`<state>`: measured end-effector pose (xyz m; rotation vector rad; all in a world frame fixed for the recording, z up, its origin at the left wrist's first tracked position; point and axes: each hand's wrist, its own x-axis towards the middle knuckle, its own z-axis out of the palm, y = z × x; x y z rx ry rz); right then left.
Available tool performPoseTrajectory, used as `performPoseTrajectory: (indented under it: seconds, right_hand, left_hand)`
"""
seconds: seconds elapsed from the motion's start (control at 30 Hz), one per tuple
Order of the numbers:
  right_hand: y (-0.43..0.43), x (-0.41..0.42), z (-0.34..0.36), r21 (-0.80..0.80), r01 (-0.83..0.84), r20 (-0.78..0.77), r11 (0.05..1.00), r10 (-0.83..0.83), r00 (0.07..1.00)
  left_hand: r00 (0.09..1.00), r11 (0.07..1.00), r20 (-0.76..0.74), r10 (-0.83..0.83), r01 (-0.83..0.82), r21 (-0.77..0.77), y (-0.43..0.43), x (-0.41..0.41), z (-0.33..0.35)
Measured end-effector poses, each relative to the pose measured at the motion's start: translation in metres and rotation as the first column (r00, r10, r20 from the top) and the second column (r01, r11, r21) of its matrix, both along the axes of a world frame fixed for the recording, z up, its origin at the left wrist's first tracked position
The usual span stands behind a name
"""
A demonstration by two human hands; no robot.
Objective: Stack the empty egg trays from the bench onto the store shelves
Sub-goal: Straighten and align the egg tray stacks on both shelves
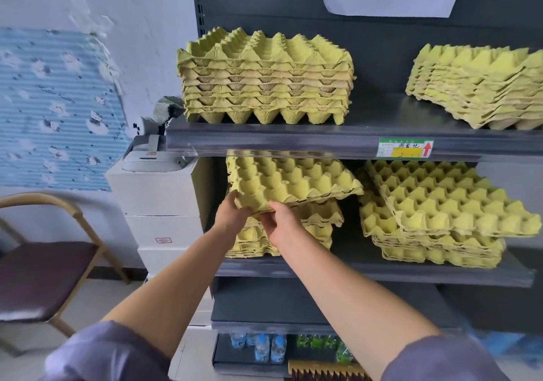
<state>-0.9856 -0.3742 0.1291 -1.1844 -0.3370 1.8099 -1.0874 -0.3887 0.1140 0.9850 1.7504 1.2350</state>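
Observation:
Both hands hold the near edge of a yellow-green egg tray [291, 182], tilted above a short stack of trays [296, 233] at the left of the middle shelf [382, 273]. My left hand [233, 211] grips the tray's near-left corner; my right hand [280, 223] grips the edge beside it. The tray's far end reaches in under the upper shelf [293, 141]. Another stack [435, 216] lies askew on the right of the middle shelf. The upper shelf carries a neat stack [264, 78] at left and a slanted stack [476, 86] at right.
White boxes [158, 204] with a small printer stand against the shelf unit's left side. A brown-seated chair [44, 275] is at the far left. Water bottles [264, 348] and greens sit on the bottom shelf. A price label [405, 148] is on the upper shelf's edge.

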Motion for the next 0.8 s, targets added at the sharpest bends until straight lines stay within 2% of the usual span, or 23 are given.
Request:
performPoseTrajectory:
  seconds: [0.17,0.3,0.37,0.4,0.43,0.5,0.57,0.63,0.7,0.8]
  right_hand:
    - [0.012,-0.008,-0.002,-0.002,-0.105,0.001,0.994,0.105,0.994]
    - [0.021,0.009,-0.015,0.017,-0.146,0.168,0.989,0.141,0.976]
    - [0.022,0.017,-0.022,0.039,-0.172,0.214,0.984,0.159,0.964]
    - [0.022,0.018,-0.025,0.046,-0.195,0.231,0.98,0.18,0.956]
    - [0.022,0.02,-0.026,0.057,-0.225,0.262,0.973,0.203,0.943]
    - [0.021,0.022,-0.027,0.081,-0.3,0.365,0.95,0.252,0.896]
    - [0.02,0.028,-0.023,0.108,-0.378,0.532,0.919,0.268,0.803]
    - [0.021,0.04,-0.02,0.151,-0.463,0.733,0.873,0.215,0.645]
    - [0.023,0.056,-0.018,0.207,-0.561,0.903,0.801,0.065,0.425]
    - [0.027,0.083,-0.015,0.248,-0.657,0.966,0.712,-0.236,0.108]
  left_hand:
    - [1.0,1.0,-0.004,0.01,-0.01,0.009,0.026,-0.027,0.002]
    - [0.997,0.999,-0.072,-0.037,0.035,-0.027,0.033,-0.033,-0.006]
    - [0.982,0.998,-0.182,-0.059,0.052,-0.045,0.033,-0.028,-0.01]
    - [0.946,0.997,-0.315,-0.069,0.051,-0.063,0.031,-0.024,-0.011]
    - [0.871,0.996,-0.485,-0.08,0.05,-0.074,0.03,-0.019,-0.013]
    - [0.636,0.991,-0.767,-0.088,0.134,-0.003,0.027,-0.01,-0.015]
    - [0.44,0.95,-0.888,-0.136,0.312,0.009,0.026,-0.001,-0.016]
    - [0.319,0.915,-0.93,-0.184,0.401,-0.044,0.028,0.005,-0.016]
    - [0.269,0.912,-0.944,-0.193,0.405,-0.071,0.031,0.006,-0.013]
    - [0.218,0.913,-0.961,-0.172,0.401,-0.072,0.036,0.002,-0.009]
